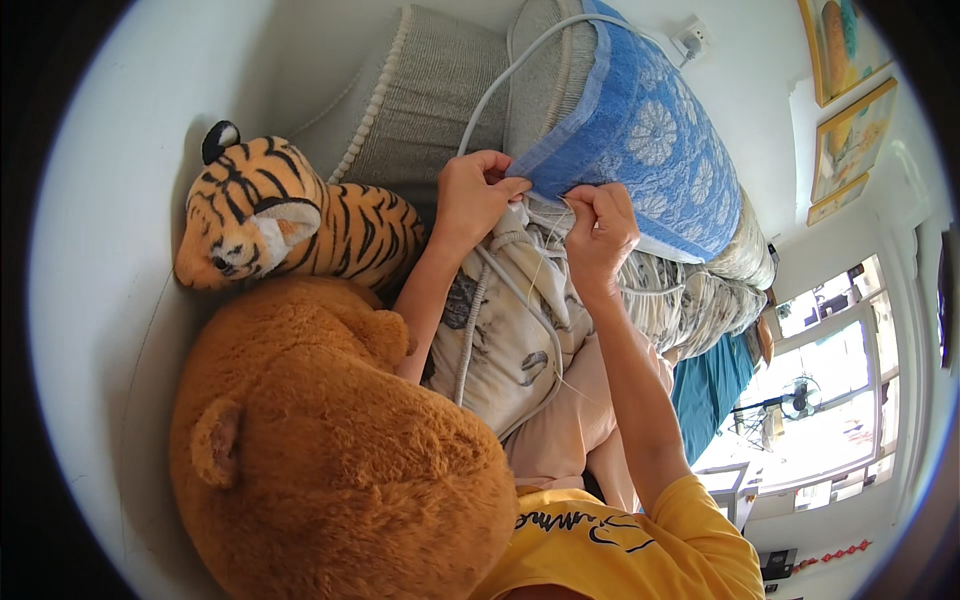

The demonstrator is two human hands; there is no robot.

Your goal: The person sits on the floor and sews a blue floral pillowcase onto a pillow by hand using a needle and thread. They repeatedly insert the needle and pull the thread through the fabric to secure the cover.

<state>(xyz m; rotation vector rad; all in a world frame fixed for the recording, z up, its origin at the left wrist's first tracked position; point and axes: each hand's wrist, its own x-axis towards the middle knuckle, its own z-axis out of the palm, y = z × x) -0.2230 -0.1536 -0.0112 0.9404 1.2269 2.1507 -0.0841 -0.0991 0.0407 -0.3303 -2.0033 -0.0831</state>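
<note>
A blue towel [650, 130] with white flower patterns lies draped over a grey sofa arm, its edge coming down between my hands. My left hand [472, 200] is closed, thumb and fingers pinching the towel's near corner. Just right of it, my right hand [603, 232] is closed in a pinch at the towel's lower edge, with a thin white thread [540, 262] at its fingertips. Loose pale threads hang below, over the patterned, piped cushion fabric [515, 335]. Exactly how the thread meets the towel edge is too fine to make out.
A large brown plush toy [340, 440] fills the lower left, against my left forearm. Behind it sits a tiger plush [365, 230]. A white cable [500, 75] curves past the left hand toward a wall socket [691, 40]. A fan [800, 397] stands by the bright window.
</note>
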